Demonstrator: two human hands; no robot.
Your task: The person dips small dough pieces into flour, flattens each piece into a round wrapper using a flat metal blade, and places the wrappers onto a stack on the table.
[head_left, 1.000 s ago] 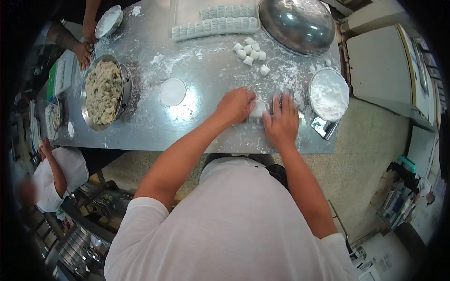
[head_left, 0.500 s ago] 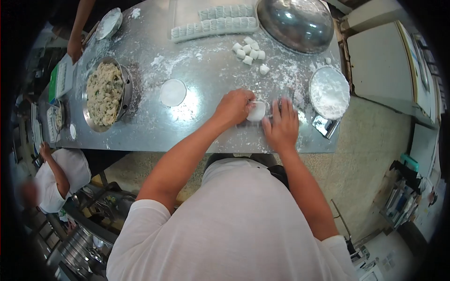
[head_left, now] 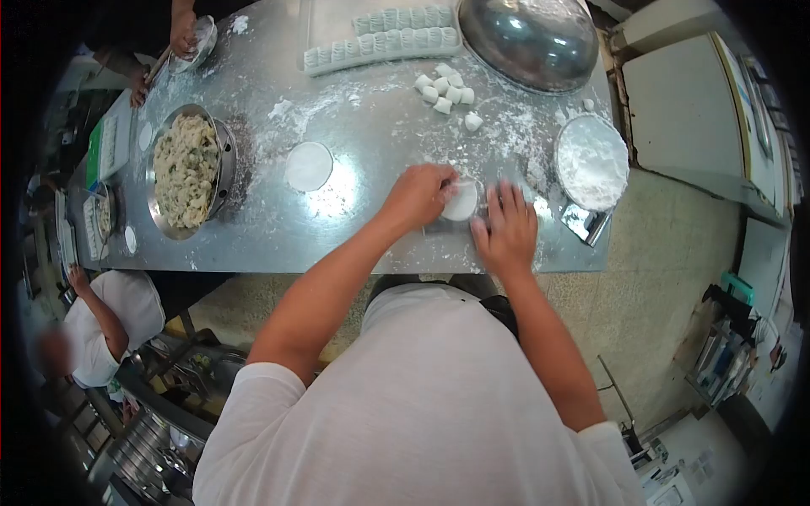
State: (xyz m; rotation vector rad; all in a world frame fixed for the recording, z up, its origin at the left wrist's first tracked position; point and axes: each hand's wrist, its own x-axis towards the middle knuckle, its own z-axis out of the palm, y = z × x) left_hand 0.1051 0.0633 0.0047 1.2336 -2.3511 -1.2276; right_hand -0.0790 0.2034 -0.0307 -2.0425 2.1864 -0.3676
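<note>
A small round dough wrapper lies on the floured metal table between my two hands. My left hand is closed, its fingers and thumb pinching the wrapper's left edge. To the right of it, my right hand rests palm down with fingers stretched forward; what is under the palm, if anything, is hidden. A bigger flat white round lies off to the left. Beyond my hands sits a small heap of floured dough pieces, with one single piece nearer to me.
At right are a bowl of flour, a metal scraper and a large upturned metal bowl. Dumplings line a tray at the back. A pan of filling stands left. A co-worker's hand is over a small bowl.
My right hand has shifted slightly, and the wrapper looks rounder and flatter between my hands. At the far left, a co-worker's hand has come to the small bowl; another white round now lies near the pan.
</note>
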